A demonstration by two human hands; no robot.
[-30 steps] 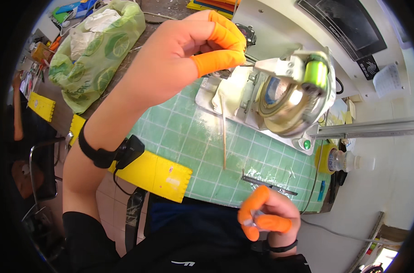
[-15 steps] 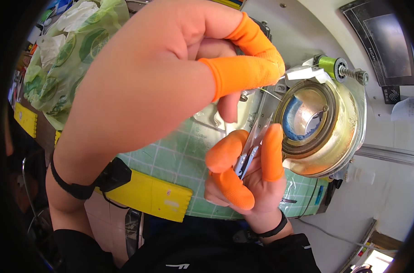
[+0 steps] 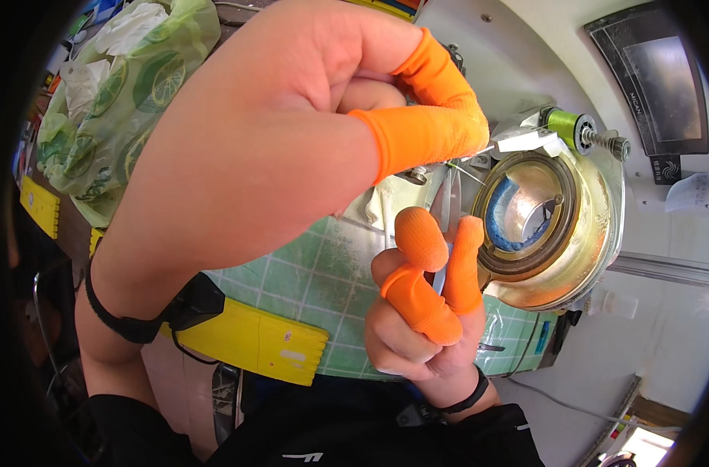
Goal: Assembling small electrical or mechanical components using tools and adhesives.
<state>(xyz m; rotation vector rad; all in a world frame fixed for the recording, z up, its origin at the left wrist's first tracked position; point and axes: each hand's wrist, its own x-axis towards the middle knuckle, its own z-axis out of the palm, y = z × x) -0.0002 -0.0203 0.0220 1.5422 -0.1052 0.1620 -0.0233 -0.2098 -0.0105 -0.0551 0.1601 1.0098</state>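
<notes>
My left hand (image 3: 292, 148) is raised close to the camera, wearing orange finger cots on thumb and index finger. The two tips are pinched on a thin wire (image 3: 485, 148) that runs to a small white plate on the round machine (image 3: 596, 233). My right hand (image 3: 424, 311), also in orange cots, grips slim metal tweezers (image 3: 448, 204) pointing up at the machine's left rim. The machine is a brass-coloured ring with a blue ring (image 3: 504, 233) inside and a green spool (image 3: 562, 123) on top.
A green gridded cutting mat (image 3: 315, 272) lies under the hands, with a yellow bar (image 3: 253, 342) along its near edge. A lemon-print plastic bag (image 3: 128, 86) sits far left. A dark screen (image 3: 658, 70) is at upper right, and a small white bottle (image 3: 613, 303) stands beside the machine.
My right hand has risen from the mat's near edge up to the machine with the tweezers. The view has closed in on the machine, and my left hand keeps its pinch.
</notes>
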